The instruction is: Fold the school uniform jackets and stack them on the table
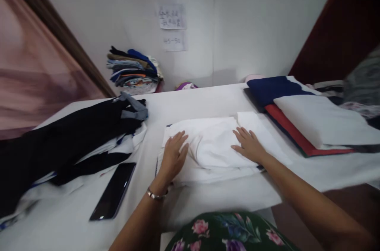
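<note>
The white cloth (218,146) lies with its length running left-to-right.

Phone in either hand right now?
No, the left hand and right hand both rest open on the white cloth, while the phone lies on the table to their left.

Under the fingers of the left hand (174,156) and right hand (249,146), a garment (218,148) lies on the table (190,102). Left of the fingers lie a clothes heap (80,132) and a phone (114,191); right, a fabric pile (323,120); behind, leftward, a clothes stack (135,71).
</note>
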### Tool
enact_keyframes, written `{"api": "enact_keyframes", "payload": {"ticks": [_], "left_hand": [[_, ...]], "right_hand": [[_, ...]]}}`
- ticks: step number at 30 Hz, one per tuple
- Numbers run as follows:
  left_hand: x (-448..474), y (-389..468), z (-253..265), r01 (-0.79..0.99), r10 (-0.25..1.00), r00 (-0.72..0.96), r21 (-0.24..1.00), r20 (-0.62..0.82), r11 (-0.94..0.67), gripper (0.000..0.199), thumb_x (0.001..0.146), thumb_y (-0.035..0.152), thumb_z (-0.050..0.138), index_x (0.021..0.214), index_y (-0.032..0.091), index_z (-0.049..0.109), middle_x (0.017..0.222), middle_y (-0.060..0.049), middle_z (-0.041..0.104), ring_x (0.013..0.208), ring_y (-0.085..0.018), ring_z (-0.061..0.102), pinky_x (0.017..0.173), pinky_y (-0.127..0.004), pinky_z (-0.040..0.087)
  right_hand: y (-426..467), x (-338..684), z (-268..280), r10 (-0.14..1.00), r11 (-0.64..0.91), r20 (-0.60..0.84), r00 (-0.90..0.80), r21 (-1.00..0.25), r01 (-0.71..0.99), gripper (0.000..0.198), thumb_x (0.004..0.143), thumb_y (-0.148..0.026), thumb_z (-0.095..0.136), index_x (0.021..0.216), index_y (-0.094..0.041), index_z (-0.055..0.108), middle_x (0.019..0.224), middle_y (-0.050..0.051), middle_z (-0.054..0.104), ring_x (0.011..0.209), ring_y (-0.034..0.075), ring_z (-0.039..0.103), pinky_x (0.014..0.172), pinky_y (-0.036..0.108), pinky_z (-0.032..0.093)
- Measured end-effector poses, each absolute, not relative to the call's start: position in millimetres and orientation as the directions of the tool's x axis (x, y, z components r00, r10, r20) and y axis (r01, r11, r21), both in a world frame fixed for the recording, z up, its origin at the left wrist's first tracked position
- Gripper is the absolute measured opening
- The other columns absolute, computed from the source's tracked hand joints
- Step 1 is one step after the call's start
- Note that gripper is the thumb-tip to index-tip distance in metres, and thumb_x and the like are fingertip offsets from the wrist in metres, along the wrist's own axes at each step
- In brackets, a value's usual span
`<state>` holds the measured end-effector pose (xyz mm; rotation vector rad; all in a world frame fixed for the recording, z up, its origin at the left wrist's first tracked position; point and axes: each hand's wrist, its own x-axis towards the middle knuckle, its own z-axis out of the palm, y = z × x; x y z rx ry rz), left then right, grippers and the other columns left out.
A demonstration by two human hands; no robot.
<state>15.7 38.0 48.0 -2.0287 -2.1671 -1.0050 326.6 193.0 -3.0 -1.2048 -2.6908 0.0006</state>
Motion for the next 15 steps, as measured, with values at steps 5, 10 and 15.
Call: {"api": "enact_keyframes", "payload": {"ticks": [5,10,15], "left_hand": [[-23,22,51,0.727,0.785,-0.578,0.576,0.220,0.374,0.051,0.090,0.042,0.047,0.130,0.012,0.053,0.141,-0.017,0.050,0.131,-0.029,0.046,0.111,-0.044,0.034],[-31,20,46,0.464,0.720,-0.682,0.686,-0.127,0.560,0.064,0.088,0.051,0.048,0.138,0.010,0.044,0.141,-0.020,0.049,0.127,-0.030,0.050,0.107,-0.041,0.037],[-39,23,54,0.110,0.662,-0.673,0.840,-0.330,0.531,0.069,0.081,0.050,0.061,0.137,0.012,0.046,0.140,-0.019,0.050,0.124,-0.028,0.054,0.099,-0.034,0.047]], "right_hand": [[197,334,-13,0.712,0.692,0.223,-0.666,-0.065,0.719,0.066,0.092,-0.059,0.035,0.145,-0.018,0.038,0.153,0.014,0.033,0.143,0.031,0.023,0.113,0.055,0.022],[201,336,-10,0.735,0.678,0.165,-0.658,-0.149,0.720,0.067,0.091,-0.059,0.037,0.144,-0.019,0.039,0.153,0.012,0.032,0.144,0.030,0.021,0.114,0.054,0.019],[204,332,7,0.785,0.612,0.109,-0.610,-0.293,0.734,0.062,0.092,-0.058,0.034,0.145,-0.026,0.038,0.156,0.009,0.027,0.145,0.028,0.019,0.114,0.056,0.020]]}}
